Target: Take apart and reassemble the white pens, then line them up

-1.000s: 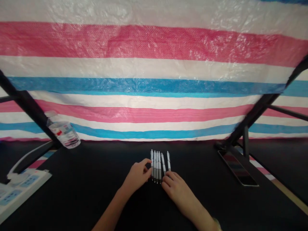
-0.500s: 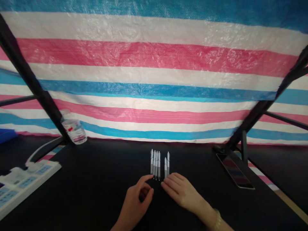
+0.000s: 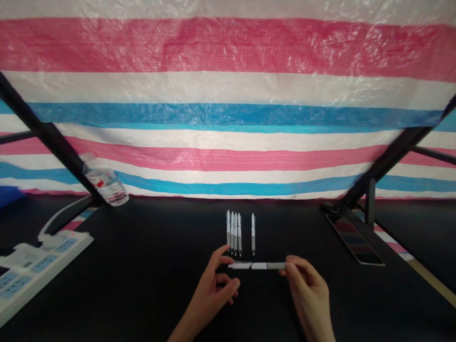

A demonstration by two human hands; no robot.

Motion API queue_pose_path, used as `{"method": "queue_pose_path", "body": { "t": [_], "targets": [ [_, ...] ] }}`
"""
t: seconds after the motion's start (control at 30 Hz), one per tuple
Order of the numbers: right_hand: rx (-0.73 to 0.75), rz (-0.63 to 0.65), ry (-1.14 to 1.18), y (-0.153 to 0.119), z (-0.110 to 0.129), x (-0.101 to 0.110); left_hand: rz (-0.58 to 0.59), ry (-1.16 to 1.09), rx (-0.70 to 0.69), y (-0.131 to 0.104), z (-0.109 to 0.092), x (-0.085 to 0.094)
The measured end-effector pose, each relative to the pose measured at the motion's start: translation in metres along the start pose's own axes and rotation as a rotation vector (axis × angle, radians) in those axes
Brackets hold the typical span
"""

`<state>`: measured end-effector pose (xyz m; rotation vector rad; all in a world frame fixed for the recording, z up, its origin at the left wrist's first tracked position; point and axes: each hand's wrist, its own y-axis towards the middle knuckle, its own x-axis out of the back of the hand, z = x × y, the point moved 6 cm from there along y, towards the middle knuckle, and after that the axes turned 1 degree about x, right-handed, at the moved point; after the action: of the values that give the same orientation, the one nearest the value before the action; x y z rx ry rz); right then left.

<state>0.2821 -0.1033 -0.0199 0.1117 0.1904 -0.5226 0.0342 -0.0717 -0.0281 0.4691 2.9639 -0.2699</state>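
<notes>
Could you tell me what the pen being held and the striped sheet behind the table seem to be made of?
Pen: probably plastic, with a smooth white barrel and a grey, perhaps rubbery, grip section. Striped sheet: likely woven plastic tarpaulin, given its glossy crinkles and fine weave texture.

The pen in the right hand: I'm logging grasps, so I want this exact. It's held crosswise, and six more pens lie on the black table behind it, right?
Not six. The head view shows five pens lying on the black table: four together, one apart. The right hand does hold a pen crosswise.

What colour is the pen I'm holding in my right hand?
The pen in your right hand is white with a grey grip section, seen in the head view.
</notes>
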Motion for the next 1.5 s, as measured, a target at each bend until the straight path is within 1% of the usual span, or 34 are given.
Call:
{"method": "queue_pose_path", "body": {
  "t": [0.07,0.17,0.27,0.33,0.37,0.47,0.57,0.7,0.77,0.87,0.93,1.0,1.1,1.2,1.33,1.5],
  "targets": [
    [-0.086,0.079,0.058,-0.002,-0.011,-0.010,-0.010,-0.038,-0.009,-0.001,-0.005,0.001],
    [-0.175,0.241,0.034,-0.007,-0.015,-0.028,-0.077,-0.036,-0.014,-0.005,-0.015,0.007],
    [-0.205,0.413,-0.047,-0.014,-0.011,-0.045,-0.150,-0.035,-0.022,-0.007,-0.022,0.013],
    [-0.210,0.515,-0.075,-0.020,-0.009,-0.056,-0.168,-0.033,-0.029,-0.008,-0.022,0.015],
    [-0.213,0.543,-0.078,-0.022,-0.009,-0.060,-0.173,-0.033,-0.036,-0.007,-0.021,0.016],
    [-0.233,0.579,-0.080,-0.025,-0.010,-0.066,-0.169,-0.054,-0.060,-0.005,-0.015,0.018],
    [-0.286,0.598,-0.117,-0.024,-0.014,-0.070,-0.167,-0.074,-0.078,-0.005,-0.011,0.021],
    [-0.337,0.640,-0.192,-0.023,-0.015,-0.076,-0.239,-0.098,-0.064,-0.009,-0.011,0.028],
    [-0.335,0.665,-0.211,-0.024,-0.017,-0.078,-0.289,-0.122,-0.031,-0.011,-0.010,0.031],
    [-0.314,0.653,-0.240,-0.026,-0.025,-0.075,-0.323,-0.144,0.008,-0.012,-0.009,0.031],
    [-0.260,0.609,-0.278,-0.026,-0.028,-0.070,-0.319,-0.140,0.029,-0.011,-0.010,0.029],
    [-0.139,0.561,-0.343,-0.025,-0.024,-0.065,-0.329,-0.141,0.048,-0.011,-0.011,0.027],
    [0.093,0.529,-0.450,-0.024,-0.008,-0.064,-0.353,-0.138,0.063,-0.011,-0.014,0.026],
    [0.253,0.536,-0.504,-0.025,0.008,-0.067,-0.345,-0.129,0.065,-0.010,-0.012,0.027],
    [0.381,0.543,-0.554,-0.026,0.015,-0.067,-0.299,-0.116,0.066,-0.008,-0.006,0.028],
    [0.469,0.565,-0.608,-0.028,0.011,-0.061,-0.282,-0.137,0.049,-0.006,-0.001,0.029]
  ]
}}
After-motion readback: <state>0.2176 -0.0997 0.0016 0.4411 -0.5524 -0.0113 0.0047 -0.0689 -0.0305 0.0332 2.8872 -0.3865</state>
